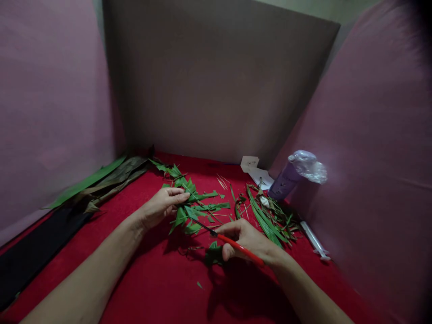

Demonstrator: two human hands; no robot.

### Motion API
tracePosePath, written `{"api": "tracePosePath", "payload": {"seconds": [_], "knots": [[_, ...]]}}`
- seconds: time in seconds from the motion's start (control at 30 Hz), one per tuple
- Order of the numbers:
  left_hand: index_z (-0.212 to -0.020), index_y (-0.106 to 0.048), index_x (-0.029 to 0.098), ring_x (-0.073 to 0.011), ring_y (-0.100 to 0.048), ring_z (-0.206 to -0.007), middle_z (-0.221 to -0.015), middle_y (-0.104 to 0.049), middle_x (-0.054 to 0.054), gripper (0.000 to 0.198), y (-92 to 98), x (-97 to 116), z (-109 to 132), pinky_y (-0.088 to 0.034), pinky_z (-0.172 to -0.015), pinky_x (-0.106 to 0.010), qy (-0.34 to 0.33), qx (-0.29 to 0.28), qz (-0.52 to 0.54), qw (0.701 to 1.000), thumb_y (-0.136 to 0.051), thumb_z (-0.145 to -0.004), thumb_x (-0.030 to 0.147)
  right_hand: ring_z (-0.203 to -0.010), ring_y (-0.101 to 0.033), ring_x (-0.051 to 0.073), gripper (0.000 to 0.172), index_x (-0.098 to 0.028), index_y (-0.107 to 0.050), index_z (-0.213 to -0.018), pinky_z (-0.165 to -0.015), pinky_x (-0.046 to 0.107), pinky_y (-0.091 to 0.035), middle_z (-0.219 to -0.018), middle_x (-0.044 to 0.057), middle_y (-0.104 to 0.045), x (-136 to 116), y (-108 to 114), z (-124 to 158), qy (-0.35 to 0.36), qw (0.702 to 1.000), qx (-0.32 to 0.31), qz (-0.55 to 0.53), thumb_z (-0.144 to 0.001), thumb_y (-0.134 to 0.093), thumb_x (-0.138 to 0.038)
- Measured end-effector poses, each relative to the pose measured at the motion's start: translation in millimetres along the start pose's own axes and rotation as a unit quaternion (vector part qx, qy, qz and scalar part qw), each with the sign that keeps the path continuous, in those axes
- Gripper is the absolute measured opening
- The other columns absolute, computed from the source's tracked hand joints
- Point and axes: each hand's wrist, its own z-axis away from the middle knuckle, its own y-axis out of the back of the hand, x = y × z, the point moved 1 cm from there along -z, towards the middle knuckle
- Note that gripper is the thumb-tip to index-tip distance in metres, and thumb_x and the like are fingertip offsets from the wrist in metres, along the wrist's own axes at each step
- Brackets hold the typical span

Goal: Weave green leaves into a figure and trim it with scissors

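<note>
My left hand [164, 204] pinches a bundle of cut green leaves [182, 216] above the red cloth [162, 279]. In my right hand [248, 240] is a thin tool with a red handle [240, 249] and a dark, narrow front part. The tool's tip points up and left and meets the lower leaves near my left fingertips. Whether it touches or lies in front of them I cannot tell. A dark green leaf piece [214, 253] lies below the tool, beside my right thumb.
Long leaves [89, 184] and a black strip [40, 247] lie at the left. Right of centre are a heap of leaves and stems [270, 216], a purple container [285, 180] with clear plastic, a syringe [313, 240] and white cards [258, 175]. Panels stand around three sides.
</note>
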Motion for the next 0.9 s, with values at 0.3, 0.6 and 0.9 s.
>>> {"api": "tracePosePath", "payload": {"seconds": [0.3, 0.6, 0.9], "knots": [[-0.075, -0.068, 0.014, -0.0126, -0.062, -0.054, -0.068, -0.068, -0.005, 0.013, -1.0, -0.1, -0.1, -0.050, -0.051, -0.021, 0.002, -0.004, -0.010, 1.000, -0.070, -0.070, 0.026, -0.053, -0.054, 0.010, 0.023, -0.014, -0.068, -0.074, -0.052, 0.021, -0.036, -0.060, 0.000, -0.064, -1.9, -0.9, 1.5, -0.012, 1.000, 0.009, 0.017, -0.059, -0.077, -0.029], [-0.080, -0.070, 0.013, -0.0146, -0.064, -0.056, -0.072, -0.070, -0.008, 0.016, -1.9, -2.9, 0.0, -0.051, -0.053, -0.023, 0.008, -0.007, -0.008, 1.000, -0.071, -0.069, 0.025, -0.053, -0.055, 0.010, 0.032, -0.014, -0.069, -0.081, -0.052, 0.021, -0.037, -0.060, 0.000, -0.065, 0.1, -1.3, 1.0, -0.016, 1.000, 0.006, 0.012, -0.059, -0.077, -0.036], [-0.076, -0.069, 0.013, -0.0137, -0.063, -0.054, -0.070, -0.070, -0.007, 0.014, -1.7, -1.7, -0.6, -0.049, -0.051, -0.022, 0.009, -0.010, 0.000, 1.000, -0.071, -0.068, 0.025, -0.052, -0.053, 0.010, 0.023, -0.015, -0.069, -0.071, -0.050, 0.021, -0.036, -0.059, 0.000, -0.064, -4.2, -3.1, 2.3, -0.020, 0.999, 0.007, 0.024, -0.058, -0.077, -0.032]]}}
